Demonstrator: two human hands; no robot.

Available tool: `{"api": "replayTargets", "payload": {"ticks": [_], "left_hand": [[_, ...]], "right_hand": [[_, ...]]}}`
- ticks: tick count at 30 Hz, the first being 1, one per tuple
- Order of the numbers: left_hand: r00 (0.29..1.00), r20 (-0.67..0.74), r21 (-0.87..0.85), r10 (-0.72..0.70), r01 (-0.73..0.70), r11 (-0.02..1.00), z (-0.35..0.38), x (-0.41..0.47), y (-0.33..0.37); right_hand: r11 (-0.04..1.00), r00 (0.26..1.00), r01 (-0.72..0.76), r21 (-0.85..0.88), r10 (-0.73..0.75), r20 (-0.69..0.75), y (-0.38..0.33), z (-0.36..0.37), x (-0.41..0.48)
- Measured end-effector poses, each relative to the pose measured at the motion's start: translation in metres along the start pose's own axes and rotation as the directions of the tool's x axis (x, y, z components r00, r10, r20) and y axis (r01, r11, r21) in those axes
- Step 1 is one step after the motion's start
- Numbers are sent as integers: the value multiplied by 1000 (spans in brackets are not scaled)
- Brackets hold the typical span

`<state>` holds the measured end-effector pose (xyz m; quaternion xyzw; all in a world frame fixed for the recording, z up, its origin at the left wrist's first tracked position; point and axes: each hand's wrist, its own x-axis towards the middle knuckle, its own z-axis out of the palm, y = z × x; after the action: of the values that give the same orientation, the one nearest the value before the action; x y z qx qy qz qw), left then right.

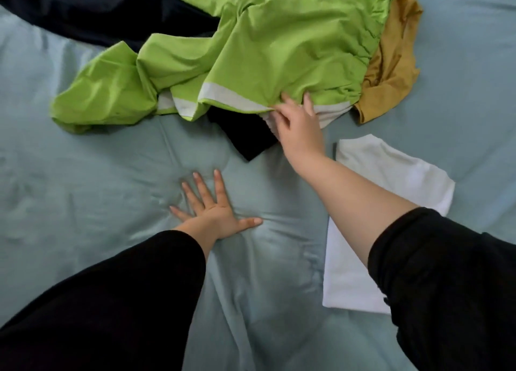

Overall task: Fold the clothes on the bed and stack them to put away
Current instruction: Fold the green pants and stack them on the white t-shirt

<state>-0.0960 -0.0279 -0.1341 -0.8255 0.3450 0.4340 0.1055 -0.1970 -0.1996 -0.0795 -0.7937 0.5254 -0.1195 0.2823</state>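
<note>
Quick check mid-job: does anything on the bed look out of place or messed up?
Nothing damaged or spilled. The green garment lies crumpled over a black garment, beside a mustard garment, all unfolded; only the white garment at right is folded flat. The right hand pinches the green garment's hem.

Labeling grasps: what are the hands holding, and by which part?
Right hand pinches the green garment at its white-trimmed edge. Left hand flat on the sheet, holding nothing.

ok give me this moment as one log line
left hand: flat on bed sheet | right hand: pinches green garment hem | folded white garment: on bed, right side | phase: grabbing next item
</note>
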Motion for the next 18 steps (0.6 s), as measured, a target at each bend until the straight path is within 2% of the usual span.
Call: {"api": "replayTargets", "payload": {"ticks": [3,7,9,13,16,18], "left_hand": [[1000,-7,5,6,-6,1000,0,0,-1],[999,-5,6,41,-41,999,0,1,-3],[998,-17,-8,60,-61,998,-1,1,-4],[990,-13,-31,138,-138,990,-3,-5,-10],[971,-72,-53,227,-231,972,-7,-18,-24],[935,-185,-272,304,-346,898,-16,-34,-34]], "right_hand": [[983,983,-50,177,80,-164,-8,3,0],[989,962,-52,136,86,-259,-24,0,-5],[991,972,-48,124,75,-223,-34,1,-11],[933,982,-117,340,161,-102,-60,10,-44],[915,985,-143,378,170,-37,-74,15,-73],[915,985,-169,367,167,38,-85,21,-95]]}}
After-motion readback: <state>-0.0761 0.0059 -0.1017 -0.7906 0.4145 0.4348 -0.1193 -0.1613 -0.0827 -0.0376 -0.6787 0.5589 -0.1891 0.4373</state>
